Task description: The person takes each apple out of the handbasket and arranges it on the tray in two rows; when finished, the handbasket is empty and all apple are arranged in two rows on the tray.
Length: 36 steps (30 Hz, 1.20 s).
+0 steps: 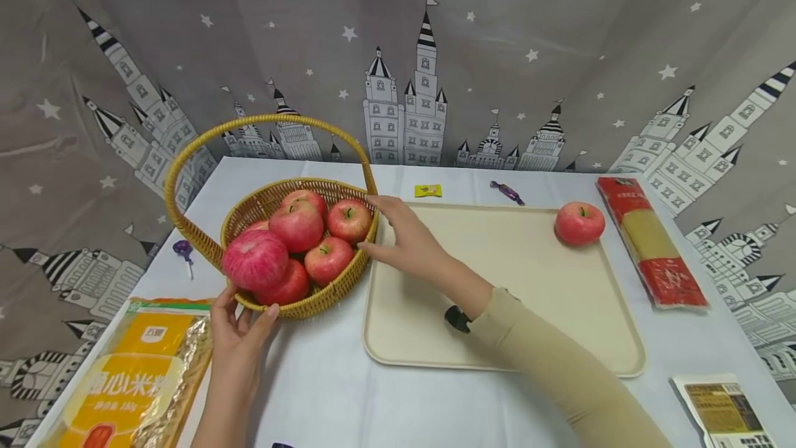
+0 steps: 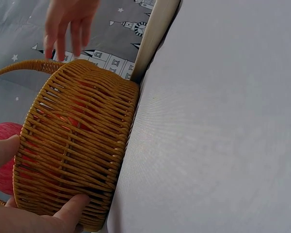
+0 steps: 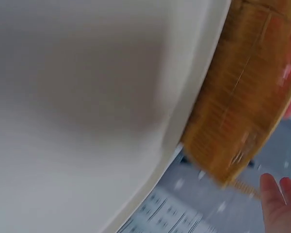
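A yellow-brown wicker basket (image 1: 338, 296) with a tall handle stands at the left of the table. It holds several red apples (image 1: 297, 225) and a larger pink-streaked round fruit (image 1: 255, 259). My left hand (image 1: 239, 337) grips the basket's near-left side, its thumb at the rim and a finger against the woven wall in the left wrist view. At the basket's right rim, by the handle's foot, is my right hand (image 1: 413, 240), fingers extended and spread, holding nothing. In the right wrist view its fingertips (image 3: 271, 189) show apart from the basket.
A cream tray (image 1: 497, 282) lies right of the basket, with one apple (image 1: 580, 223) at its far-right corner. Around it are a red noodle packet (image 1: 653, 244), a yellow candy (image 1: 428, 191), a purple candy (image 1: 507, 192), a lollipop (image 1: 183, 249), a yellow bag (image 1: 133, 372) and a white pouch (image 1: 724, 410).
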Tool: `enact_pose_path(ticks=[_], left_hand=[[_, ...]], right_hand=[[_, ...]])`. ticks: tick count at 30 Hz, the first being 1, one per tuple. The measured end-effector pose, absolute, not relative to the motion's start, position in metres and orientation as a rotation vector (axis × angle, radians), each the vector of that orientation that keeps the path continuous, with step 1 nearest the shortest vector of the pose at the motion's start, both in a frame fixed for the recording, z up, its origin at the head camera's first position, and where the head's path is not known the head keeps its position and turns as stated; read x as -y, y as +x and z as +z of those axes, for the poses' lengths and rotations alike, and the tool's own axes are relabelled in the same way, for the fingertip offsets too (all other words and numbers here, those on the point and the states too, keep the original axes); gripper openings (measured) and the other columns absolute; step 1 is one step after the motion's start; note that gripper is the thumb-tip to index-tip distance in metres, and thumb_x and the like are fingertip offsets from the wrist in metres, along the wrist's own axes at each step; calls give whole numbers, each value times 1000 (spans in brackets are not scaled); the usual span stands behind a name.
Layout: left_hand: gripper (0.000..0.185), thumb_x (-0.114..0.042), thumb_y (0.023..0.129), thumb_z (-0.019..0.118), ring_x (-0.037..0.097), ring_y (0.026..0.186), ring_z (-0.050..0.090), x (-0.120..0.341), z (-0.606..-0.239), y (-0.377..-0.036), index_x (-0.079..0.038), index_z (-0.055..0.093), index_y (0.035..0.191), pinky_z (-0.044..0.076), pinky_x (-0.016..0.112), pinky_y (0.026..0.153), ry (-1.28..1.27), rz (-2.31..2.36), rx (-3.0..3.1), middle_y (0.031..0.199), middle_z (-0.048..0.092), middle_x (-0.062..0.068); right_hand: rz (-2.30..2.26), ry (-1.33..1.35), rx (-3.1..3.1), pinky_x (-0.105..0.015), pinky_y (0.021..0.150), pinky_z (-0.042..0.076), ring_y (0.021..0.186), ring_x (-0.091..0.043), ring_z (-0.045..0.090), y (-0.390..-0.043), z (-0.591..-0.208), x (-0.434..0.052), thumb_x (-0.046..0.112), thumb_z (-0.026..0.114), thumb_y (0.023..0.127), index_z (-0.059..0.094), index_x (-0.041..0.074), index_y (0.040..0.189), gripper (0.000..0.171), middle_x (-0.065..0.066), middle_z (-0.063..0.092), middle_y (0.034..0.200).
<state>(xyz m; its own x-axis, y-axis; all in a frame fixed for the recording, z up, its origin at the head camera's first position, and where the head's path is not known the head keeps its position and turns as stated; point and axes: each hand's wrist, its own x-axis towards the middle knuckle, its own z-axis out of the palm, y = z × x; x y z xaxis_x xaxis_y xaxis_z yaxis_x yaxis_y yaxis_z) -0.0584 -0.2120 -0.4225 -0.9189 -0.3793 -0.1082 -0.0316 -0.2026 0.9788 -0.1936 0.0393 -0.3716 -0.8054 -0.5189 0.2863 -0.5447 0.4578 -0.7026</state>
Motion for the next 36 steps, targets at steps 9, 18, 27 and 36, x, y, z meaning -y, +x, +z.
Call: enact_pose_path(ticks=[9, 18, 27, 36], left_hand=[[77, 5, 89, 62, 32, 144, 9, 212, -419, -61, -21, 19, 148, 47, 14, 87, 490, -2212, 1813, 156, 7, 7], [77, 10, 88, 61, 33, 143, 13, 214, -421, -61, -20, 21, 147, 47, 14, 87, 441, -2211, 1789, 155, 9, 8], [75, 10, 88, 60, 34, 143, 14, 214, -423, -59, -19, 23, 146, 47, 14, 88, 454, -2212, 1780, 154, 11, 9], [79, 4, 88, 65, 33, 143, 13, 213, -427, -60, -20, 21, 148, 47, 13, 87, 499, -2186, 1822, 156, 9, 8]], right_hand=[[1227, 1060, 2775, -32, 107, 38, 133, -16, 37, -207, -357, 41, 41, 69, 87, 32, 13, 150, 78, -5, 41, 146], [1421, 990, 2851, -25, 102, 41, 124, -14, 47, -225, -362, 73, 40, 71, 86, 34, 8, 148, 79, -5, 48, 140], [1442, 849, 2785, -22, 90, 49, 107, -10, 54, -218, -359, 55, 40, 78, 77, 45, 10, 139, 77, 0, 56, 124], [1664, 777, 2672, -29, 87, 52, 110, -18, 52, -200, -343, -34, 28, 82, 75, 43, 10, 137, 76, -3, 50, 129]])
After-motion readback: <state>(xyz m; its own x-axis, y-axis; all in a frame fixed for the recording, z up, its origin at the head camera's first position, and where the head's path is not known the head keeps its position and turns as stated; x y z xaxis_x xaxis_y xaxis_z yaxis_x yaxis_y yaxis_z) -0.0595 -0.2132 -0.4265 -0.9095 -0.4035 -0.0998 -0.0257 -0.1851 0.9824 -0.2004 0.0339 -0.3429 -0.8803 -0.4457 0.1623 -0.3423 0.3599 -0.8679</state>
